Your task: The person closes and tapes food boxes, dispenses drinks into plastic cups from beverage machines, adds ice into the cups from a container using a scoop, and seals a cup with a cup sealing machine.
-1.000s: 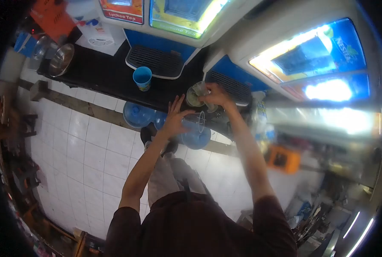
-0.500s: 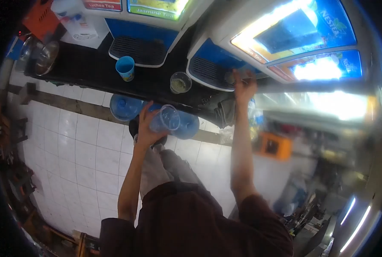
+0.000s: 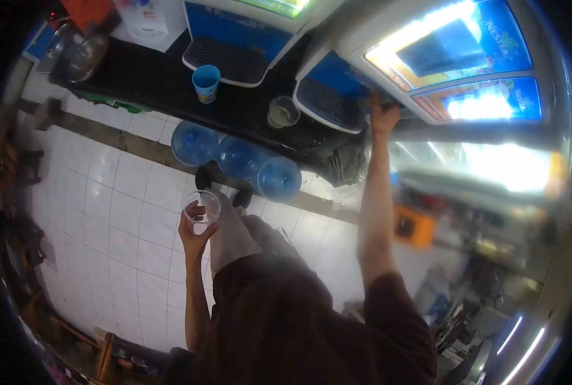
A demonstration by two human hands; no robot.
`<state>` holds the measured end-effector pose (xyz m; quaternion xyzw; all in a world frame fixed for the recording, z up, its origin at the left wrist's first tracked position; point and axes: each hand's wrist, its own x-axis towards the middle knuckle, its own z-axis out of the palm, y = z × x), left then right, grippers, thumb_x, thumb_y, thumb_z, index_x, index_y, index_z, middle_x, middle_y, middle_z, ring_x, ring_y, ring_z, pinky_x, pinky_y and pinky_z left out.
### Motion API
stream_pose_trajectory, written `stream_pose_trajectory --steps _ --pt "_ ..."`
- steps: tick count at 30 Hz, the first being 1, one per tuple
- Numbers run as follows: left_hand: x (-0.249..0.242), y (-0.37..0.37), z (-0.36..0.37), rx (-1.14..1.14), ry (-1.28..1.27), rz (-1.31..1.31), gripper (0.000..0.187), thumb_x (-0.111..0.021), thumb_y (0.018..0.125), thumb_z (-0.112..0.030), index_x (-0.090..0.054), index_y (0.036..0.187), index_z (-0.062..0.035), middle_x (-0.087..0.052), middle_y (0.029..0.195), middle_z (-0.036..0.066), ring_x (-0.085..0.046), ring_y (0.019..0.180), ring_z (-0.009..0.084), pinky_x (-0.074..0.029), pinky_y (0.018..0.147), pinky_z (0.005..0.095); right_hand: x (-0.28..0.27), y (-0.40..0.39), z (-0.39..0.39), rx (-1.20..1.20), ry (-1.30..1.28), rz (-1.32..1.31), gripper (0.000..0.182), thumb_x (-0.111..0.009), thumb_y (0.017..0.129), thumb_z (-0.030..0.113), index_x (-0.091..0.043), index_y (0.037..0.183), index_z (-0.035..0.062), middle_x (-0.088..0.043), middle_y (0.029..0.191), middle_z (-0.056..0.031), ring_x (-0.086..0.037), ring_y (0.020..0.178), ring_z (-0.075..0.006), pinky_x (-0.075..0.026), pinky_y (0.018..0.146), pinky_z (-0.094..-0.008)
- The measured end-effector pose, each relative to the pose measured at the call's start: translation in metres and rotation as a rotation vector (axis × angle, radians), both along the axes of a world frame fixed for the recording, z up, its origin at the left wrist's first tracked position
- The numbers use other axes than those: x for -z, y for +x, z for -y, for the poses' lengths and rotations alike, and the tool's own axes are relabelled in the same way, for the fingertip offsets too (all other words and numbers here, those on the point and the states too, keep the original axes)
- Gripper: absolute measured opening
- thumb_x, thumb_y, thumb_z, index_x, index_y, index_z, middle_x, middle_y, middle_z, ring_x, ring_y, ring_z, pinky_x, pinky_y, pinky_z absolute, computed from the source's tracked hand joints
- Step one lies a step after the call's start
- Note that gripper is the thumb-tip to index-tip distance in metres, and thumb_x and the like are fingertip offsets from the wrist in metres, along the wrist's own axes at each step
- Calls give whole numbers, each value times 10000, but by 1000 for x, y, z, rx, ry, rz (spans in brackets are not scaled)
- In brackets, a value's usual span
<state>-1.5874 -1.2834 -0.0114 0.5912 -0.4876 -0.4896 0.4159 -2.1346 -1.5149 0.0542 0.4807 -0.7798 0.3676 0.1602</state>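
Above the white floor tiles (image 3: 132,212), clear plastic cup (image 3: 202,212) upright, wrapped from below by left hand (image 3: 195,236) fingers. Well apart, right hand (image 3: 384,115) pressed against blue dispenser (image 3: 388,77) at counter (image 3: 151,83) far edge; fingers' closure unclear. Filled cup (image 3: 282,113) on counter between.
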Motion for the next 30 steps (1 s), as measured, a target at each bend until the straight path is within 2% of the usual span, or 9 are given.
stream_pose_trajectory --steps 5,8,10,13,16,19,26,28,30 --pt "9 -2 -22 -63 117 -112 739 -836 661 1 -538 1336 -32 -638 1140 93 -622 1003 192 -521 868 323 -11 9 -4 5 10 54 641 -829 712 525 -705 931 -65 -710 802 -225 -713 780 -293 -528 725 -390" --pt "7 -5 -25 -74 124 -171 750 -830 658 20 -535 1346 -37 -635 1140 83 -618 1001 183 -517 881 316 -19 11 -9 3 239 122 634 -836 723 491 -699 969 -78 -720 841 -218 -713 821 -267 -529 754 -366" --pt "1 -7 -23 -76 144 -180 749 -829 660 22 -536 1347 -38 -634 1138 80 -616 1000 181 -516 886 315 1 -3 -3 -113 -10 159 576 -849 731 430 -708 971 -73 -720 802 -198 -703 768 -250 -530 712 -361" --pt "-3 -7 -21 -112 140 -206 762 -864 629 -41 -537 1318 -15 -657 1087 102 -625 987 202 -500 909 355 21 -21 8 -221 -165 121 550 -856 735 389 -709 1017 -60 -728 816 -187 -702 759 -243 -534 707 -356" --pt "0 -3 -21 -102 154 -204 766 -868 634 -37 -533 1322 -10 -650 1088 100 -624 990 206 -502 916 355 1 -4 -1 10 87 191 571 -852 736 393 -695 1045 -61 -731 843 -186 -709 782 -244 -540 734 -353" --pt "-3 -4 -21 -86 131 -168 760 -866 645 -39 -531 1327 -12 -643 1093 102 -622 992 209 -502 918 359 11 -15 0 -4 92 -27 552 -850 740 387 -694 1020 -62 -729 839 -187 -707 784 -229 -540 733 -344" --pt "5 4 -28 -107 159 -169 773 -887 636 -70 -540 1325 -20 -642 1092 112 -620 986 210 -511 911 360 30 -33 10 -158 -172 37 511 -853 735 397 -707 939 -48 -722 786 -182 -694 715 -244 -530 692 -366" --pt "3 5 -30 -144 167 -193 780 -893 628 -80 -544 1322 -23 -643 1087 112 -619 978 210 -511 906 358 16 -22 3 -61 64 45 519 -863 732 379 -705 968 -56 -728 827 -183 -699 765 -230 -535 739 -367" --pt "5 6 -31 -152 173 -195 776 -893 628 -83 -546 1319 -24 -642 1088 112 -618 975 210 -510 907 357 9 -14 2 -84 23 44 518 -868 727 370 -707 965 -61 -728 827 -185 -700 771 -231 -535 746 -365"
